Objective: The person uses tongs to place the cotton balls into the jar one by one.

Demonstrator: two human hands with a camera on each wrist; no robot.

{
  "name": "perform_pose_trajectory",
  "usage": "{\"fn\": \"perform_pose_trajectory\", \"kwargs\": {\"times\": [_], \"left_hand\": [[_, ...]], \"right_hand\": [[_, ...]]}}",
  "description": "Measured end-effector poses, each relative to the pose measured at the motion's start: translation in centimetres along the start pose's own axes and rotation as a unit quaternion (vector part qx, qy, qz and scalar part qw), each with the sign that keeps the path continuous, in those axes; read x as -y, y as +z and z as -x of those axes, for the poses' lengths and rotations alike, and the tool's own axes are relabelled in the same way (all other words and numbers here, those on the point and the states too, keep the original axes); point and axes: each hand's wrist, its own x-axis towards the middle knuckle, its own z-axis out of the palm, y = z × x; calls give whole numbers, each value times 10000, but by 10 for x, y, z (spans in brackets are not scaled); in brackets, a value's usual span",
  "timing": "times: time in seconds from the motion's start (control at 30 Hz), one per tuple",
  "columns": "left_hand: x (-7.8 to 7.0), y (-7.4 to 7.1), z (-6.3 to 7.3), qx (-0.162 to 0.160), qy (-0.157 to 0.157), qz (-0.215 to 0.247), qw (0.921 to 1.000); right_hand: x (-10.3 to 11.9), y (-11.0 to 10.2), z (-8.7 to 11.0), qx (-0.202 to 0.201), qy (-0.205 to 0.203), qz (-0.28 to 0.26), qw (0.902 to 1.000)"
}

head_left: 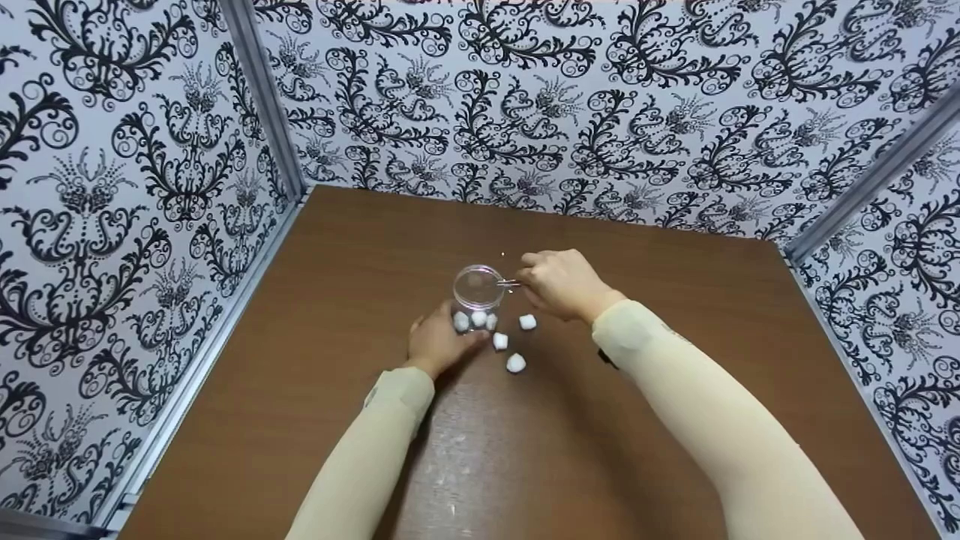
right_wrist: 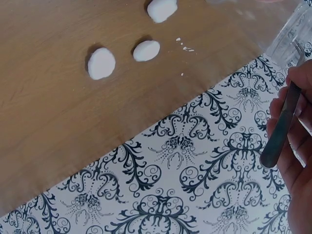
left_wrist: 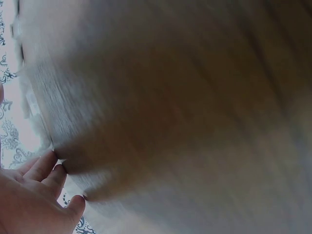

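Note:
A clear jar [head_left: 480, 289] with a round open rim stands on the table, with three white balls [head_left: 478, 319] showing in its lower part. My left hand [head_left: 442, 341] holds it low down, thumb on the near right side and fingers on the left. In the left wrist view the fingers [left_wrist: 46, 173] show at the lower left. My right hand [head_left: 562, 283] grips a slim metal utensil [right_wrist: 282, 126] with a flat, rounded handle end. Its narrow pronged tip overlaps the jar at the rim. Three more white balls [right_wrist: 102, 64] lie loose beside the jar.
Small white crumbs [right_wrist: 187, 48] are scattered on the brown wooden table [head_left: 637, 450] near the loose balls. Walls [head_left: 525, 97] covered in black-and-white scroll pattern enclose the table at the back and both sides, with grey metal posts [head_left: 266, 97] at the corners.

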Motion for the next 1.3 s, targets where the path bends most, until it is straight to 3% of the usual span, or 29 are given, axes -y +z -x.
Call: {"fn": "perform_pose_trajectory", "kwargs": {"times": [0.33, 0.8, 1.03, 1.3], "left_hand": [[0, -2, 1, 61, -11, -90, 9999], [1, -4, 0, 86, -30, -67, 9999], [2, -3, -1, 115, -29, -134, 9998], [1, -2, 0, 130, -21, -126, 9998]], "right_hand": [[-15, -12, 30, -288, 207, 63, 9993], [-22, 10, 98, -66, 480, -16, 9988], [-12, 19, 112, 91, 418, -217, 9988], [8, 28, 115, 239, 316, -383, 9985]]}}
